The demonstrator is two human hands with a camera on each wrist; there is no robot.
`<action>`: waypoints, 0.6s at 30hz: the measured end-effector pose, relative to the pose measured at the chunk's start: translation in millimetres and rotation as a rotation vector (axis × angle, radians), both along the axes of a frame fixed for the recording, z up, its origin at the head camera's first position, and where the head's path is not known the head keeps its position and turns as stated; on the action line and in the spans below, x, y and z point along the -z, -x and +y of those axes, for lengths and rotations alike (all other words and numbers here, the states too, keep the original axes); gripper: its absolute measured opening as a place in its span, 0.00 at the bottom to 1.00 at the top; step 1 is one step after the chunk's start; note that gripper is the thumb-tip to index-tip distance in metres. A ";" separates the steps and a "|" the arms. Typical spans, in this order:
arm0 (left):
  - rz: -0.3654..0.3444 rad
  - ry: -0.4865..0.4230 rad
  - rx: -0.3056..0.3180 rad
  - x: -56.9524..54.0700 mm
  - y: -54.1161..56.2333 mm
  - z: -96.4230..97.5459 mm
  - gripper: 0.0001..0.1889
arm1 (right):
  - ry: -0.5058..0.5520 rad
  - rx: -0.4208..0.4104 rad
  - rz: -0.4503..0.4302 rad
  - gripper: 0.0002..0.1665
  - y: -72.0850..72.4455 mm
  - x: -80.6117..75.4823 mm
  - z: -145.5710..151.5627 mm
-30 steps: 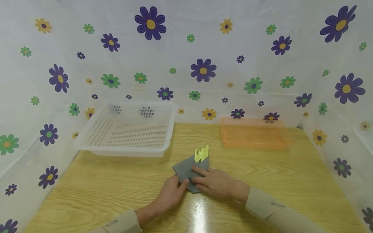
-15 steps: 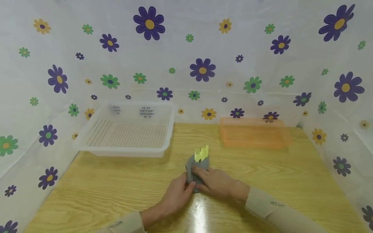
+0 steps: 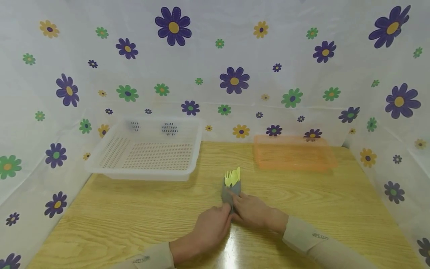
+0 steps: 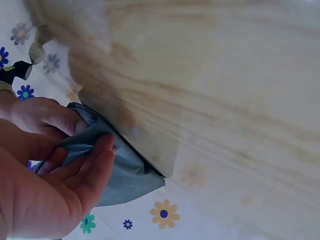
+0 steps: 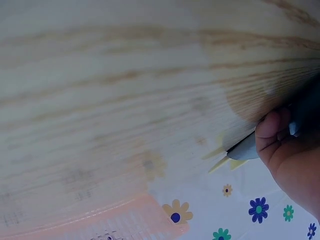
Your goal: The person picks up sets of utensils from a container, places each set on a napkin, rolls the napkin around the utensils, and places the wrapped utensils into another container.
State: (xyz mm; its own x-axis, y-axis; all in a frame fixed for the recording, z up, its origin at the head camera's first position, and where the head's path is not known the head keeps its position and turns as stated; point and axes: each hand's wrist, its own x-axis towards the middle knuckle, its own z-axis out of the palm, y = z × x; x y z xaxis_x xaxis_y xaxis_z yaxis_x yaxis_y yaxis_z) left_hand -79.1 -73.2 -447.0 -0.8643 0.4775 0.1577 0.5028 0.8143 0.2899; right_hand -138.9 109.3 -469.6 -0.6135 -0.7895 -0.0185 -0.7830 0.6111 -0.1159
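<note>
A grey cloth napkin (image 3: 236, 187) lies rolled narrow on the table in the head view. Out of its far end stick the tops of a yellow-green fork (image 3: 228, 179), spoon (image 3: 234, 178) and knife (image 3: 238, 172); their lower parts are hidden by the cloth. My left hand (image 3: 209, 228) grips the near left part of the napkin, its fingers curled against the cloth in the left wrist view. From the right side my right hand (image 3: 255, 212) holds the bundle, one finger lying across the top. Both hands meet at the near end.
A white perforated basket (image 3: 147, 174) stands at the back left of the wooden table (image 3: 134, 216). At the back right is a shallow orange basket (image 3: 295, 166). A white flower-print sheet (image 3: 201, 59) encloses the back and sides.
My left hand has moved right, bringing the napkin's left flap over the cutlery, so the bundle is narrower. My right hand has stayed nearly in place.
</note>
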 end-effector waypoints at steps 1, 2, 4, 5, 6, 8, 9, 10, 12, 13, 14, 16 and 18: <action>0.037 0.039 0.010 0.7 -0.2 1.7 0.11 | 0.004 -0.007 0.011 0.39 -0.1 0.3 0.0; 0.078 0.086 0.019 1.1 -0.5 3.5 0.11 | 0.002 -0.012 0.020 0.37 -0.2 0.4 0.2; 0.157 0.169 0.041 1.4 -1.9 6.3 0.11 | 0.021 -0.022 0.037 0.34 -0.1 0.7 0.7; 0.184 0.202 0.053 0.9 -2.7 7.5 0.11 | 0.024 -0.029 0.046 0.32 0.1 1.0 1.1; 0.203 0.228 0.066 0.4 -3.4 8.3 0.10 | 0.031 -0.032 0.043 0.31 0.0 0.7 1.8; 0.230 0.274 0.087 0.9 -4.4 9.9 0.10 | 0.040 -0.054 0.059 0.27 0.5 0.8 3.6; 0.236 0.285 0.096 1.3 -4.9 10.7 0.10 | 0.043 -0.067 0.068 0.25 0.6 0.9 4.6; 0.243 0.298 0.104 2.0 -4.9 11.4 0.09 | 0.045 -0.082 0.076 0.24 1.0 1.0 5.3; 0.244 0.309 0.114 3.4 -4.4 12.6 0.09 | 0.054 -0.097 0.084 0.24 1.5 1.7 7.0; 0.248 0.317 0.117 4.1 -4.0 13.2 0.09 | 0.059 -0.106 0.094 0.23 1.9 2.6 7.7; 0.257 0.325 0.119 4.2 -3.6 13.7 0.09 | 0.068 -0.106 0.095 0.23 2.0 2.8 8.2; 0.266 0.335 0.125 4.7 -2.8 14.2 0.09 | 0.081 -0.114 0.097 0.23 2.2 3.1 8.7; 0.280 0.342 0.132 5.4 -2.1 14.3 0.09 | 0.099 -0.110 0.077 0.23 2.1 3.3 8.5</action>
State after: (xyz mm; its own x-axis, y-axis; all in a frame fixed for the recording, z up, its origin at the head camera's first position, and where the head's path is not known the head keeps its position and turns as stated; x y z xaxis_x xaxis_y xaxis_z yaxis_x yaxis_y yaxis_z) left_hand -77.1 -58.9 -452.4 -0.7390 0.6460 0.1911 0.6294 0.7632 -0.1463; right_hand -141.0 117.7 -472.8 -0.5200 -0.8475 0.1066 -0.8533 0.5101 -0.1081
